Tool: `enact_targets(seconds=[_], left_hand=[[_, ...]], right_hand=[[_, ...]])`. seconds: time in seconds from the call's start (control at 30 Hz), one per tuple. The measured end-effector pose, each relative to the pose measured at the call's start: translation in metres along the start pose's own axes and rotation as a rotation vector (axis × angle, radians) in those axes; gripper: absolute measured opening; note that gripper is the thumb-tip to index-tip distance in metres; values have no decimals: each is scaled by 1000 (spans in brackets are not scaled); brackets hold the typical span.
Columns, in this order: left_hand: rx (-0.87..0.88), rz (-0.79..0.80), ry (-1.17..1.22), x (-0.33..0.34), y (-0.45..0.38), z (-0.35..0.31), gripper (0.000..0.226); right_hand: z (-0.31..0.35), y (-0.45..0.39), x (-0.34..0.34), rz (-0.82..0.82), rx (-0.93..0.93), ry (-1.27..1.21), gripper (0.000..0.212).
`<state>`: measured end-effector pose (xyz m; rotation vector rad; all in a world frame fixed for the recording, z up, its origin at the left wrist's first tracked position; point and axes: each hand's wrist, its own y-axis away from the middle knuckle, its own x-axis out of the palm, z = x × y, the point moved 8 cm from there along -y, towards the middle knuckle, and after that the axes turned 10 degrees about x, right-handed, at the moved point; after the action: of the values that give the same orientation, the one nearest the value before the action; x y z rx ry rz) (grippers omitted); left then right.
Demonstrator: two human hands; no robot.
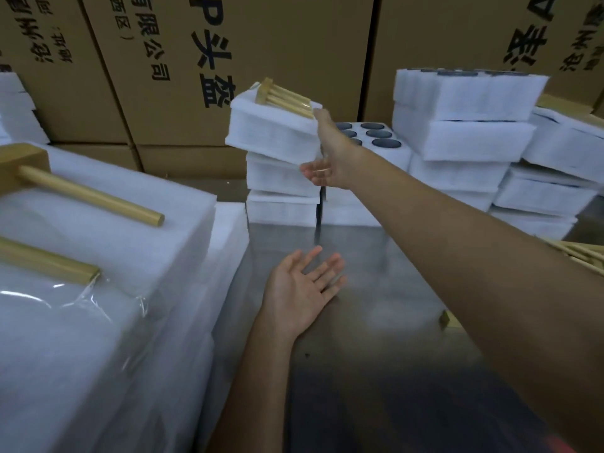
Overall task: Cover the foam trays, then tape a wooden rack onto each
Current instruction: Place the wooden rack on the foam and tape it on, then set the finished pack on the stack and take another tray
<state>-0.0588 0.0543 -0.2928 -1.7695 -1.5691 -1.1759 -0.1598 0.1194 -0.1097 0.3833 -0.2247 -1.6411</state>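
A covered white foam tray [271, 132] with a wooden rack [284, 96] on top hangs tilted over a stack of similar trays [281, 191] at the back middle. My right hand [330, 155] grips its right end, thumb at the upper edge and fingers under the bottom. My left hand [304, 286] hovers palm up with straight fingers over the steel table [376, 289] and holds nothing. Behind my right hand lies an uncovered foam tray [389, 155] with dark round items in its holes.
Close on the left is a taped foam stack [98, 256] bearing a wooden rack [88, 194]. More foam trays [464, 138] are piled at the right back. Loose wooden racks [581, 253] lie at the right edge. Cardboard boxes [261, 44] wall off the back.
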Motion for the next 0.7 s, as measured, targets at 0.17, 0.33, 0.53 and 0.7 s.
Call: enact_targets(seconds=[0.17,0.33,0.53,0.7], left_hand=[[6,-14,-4,1,1,0,39],[7,0,-10,1,0,0,39],[-3,-6,-7,0,-1,1,40],[-3,-14,-5,1,0,0,40]], right_hand=[[45,27,1,-541,-800,719,83],[45,-4,28,-466,-767,1136,101],[54,-14,9,-514,-804,1047,77],[50,-26,6,-419,-718,999,82]])
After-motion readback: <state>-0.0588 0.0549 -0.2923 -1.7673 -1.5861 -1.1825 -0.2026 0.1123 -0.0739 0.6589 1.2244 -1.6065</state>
